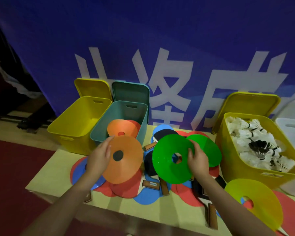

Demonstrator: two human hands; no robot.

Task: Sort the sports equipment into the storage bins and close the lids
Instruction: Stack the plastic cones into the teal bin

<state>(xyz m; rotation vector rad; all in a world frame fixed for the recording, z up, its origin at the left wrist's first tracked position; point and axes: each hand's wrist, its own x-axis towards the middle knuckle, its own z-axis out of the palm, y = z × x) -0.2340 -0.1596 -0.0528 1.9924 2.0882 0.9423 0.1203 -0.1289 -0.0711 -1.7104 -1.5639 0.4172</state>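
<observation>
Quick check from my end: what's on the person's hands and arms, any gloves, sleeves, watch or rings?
Both are bare. The left hand and right hand wear no gloves, and no rings show on the fingers. Both forearms are uncovered down to the frame edge, with no sleeves, watch or bands visible.

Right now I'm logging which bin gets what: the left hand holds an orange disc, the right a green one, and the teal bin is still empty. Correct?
Not quite. The head view shows the teal bin already holds an orange disc, with a red one under it. The rest stands: the left hand holds an orange disc, the right hand a green disc.
</observation>
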